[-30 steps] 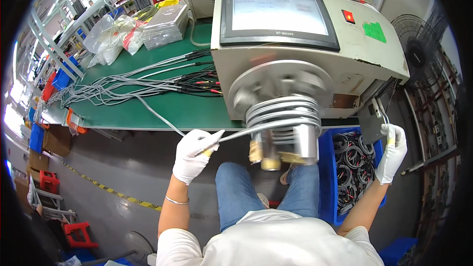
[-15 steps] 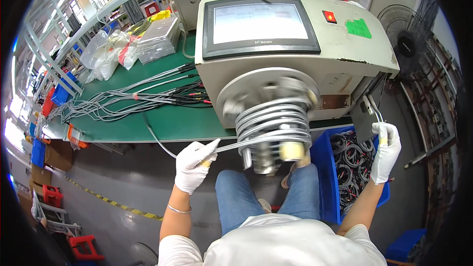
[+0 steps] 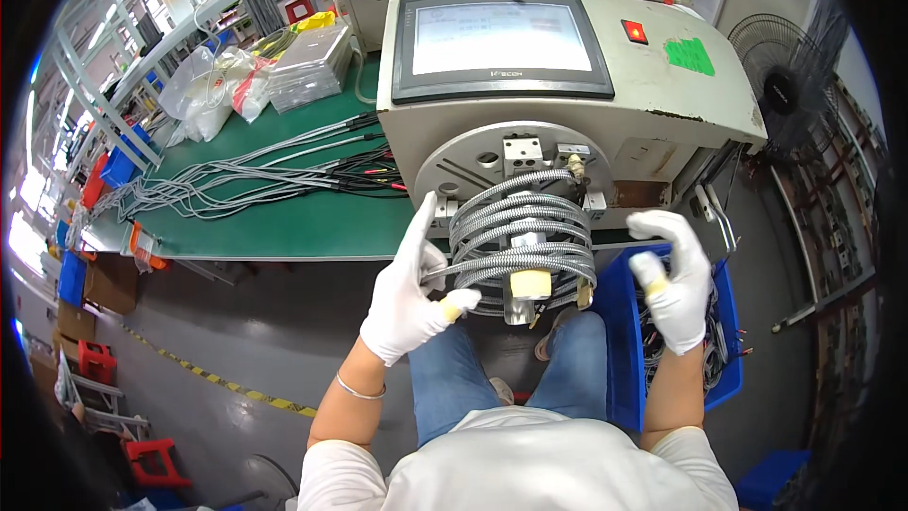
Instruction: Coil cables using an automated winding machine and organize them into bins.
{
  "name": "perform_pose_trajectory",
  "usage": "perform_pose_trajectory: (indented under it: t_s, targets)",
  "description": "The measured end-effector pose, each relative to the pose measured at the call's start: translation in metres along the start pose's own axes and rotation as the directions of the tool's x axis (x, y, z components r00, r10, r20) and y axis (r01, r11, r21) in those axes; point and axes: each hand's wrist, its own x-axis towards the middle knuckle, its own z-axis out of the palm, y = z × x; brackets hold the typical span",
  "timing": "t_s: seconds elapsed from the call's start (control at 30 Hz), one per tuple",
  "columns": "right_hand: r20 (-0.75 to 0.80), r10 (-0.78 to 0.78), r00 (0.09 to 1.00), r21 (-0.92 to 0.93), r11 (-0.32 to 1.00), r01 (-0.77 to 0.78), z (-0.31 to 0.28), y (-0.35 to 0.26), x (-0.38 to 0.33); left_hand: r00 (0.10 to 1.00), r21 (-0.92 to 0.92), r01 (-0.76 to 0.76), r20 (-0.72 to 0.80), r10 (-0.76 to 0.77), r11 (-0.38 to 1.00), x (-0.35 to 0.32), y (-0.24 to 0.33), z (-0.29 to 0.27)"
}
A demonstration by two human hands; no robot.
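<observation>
Beside gloved left hand (image 3: 409, 298), ribbed silvery cable coil (image 3: 522, 238)

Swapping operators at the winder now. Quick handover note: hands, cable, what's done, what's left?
Left hand: gloved, open, fingers flat against the left side of the wound cable coil, thumb under it.
Right hand: gloved, loosely curled, empty, just right of the coil, apart from it.
Coil sits on the spindle at the winding machine front.
Done: cable wound in several turns.
Left: coil not yet taken off. Blue bin is at the right knee.
</observation>
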Motion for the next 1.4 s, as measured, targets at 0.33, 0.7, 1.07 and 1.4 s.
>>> perform_pose_trajectory:
  t_s: [0.33, 0.7, 1.07, 1.4]
  targets:
    - [0.172, -0.036, 0.984, 0.092, 0.996, 0.020, 0.054, 0.000, 0.021, 0.989, 0.299, 0.115, -0.127, -0.080, 0.947, 0.018, 0.016, 0.019]
    - [0.451, -0.498, 0.740, 0.121, 0.856, 0.502, 0.027, -0.013, -0.059, 0.788, -0.075, -0.608, 0.064, 0.612, 0.790, -0.058, 0.003, 0.031]
    - [0.537, 0.102, 0.837, -0.034, 0.995, -0.099, 0.034, 0.029, -0.082, 0.747, 0.327, 0.205, 0.556, -0.364, 0.922, -0.053, -0.006, 0.081]
    - [0.775, 0.598, 0.203, 0.050, 0.262, -0.964, 0.023, 0.032, -0.083, 0.963, -0.160, 0.260, 0.107, -0.246, 0.952, -0.051, -0.059, 0.147]
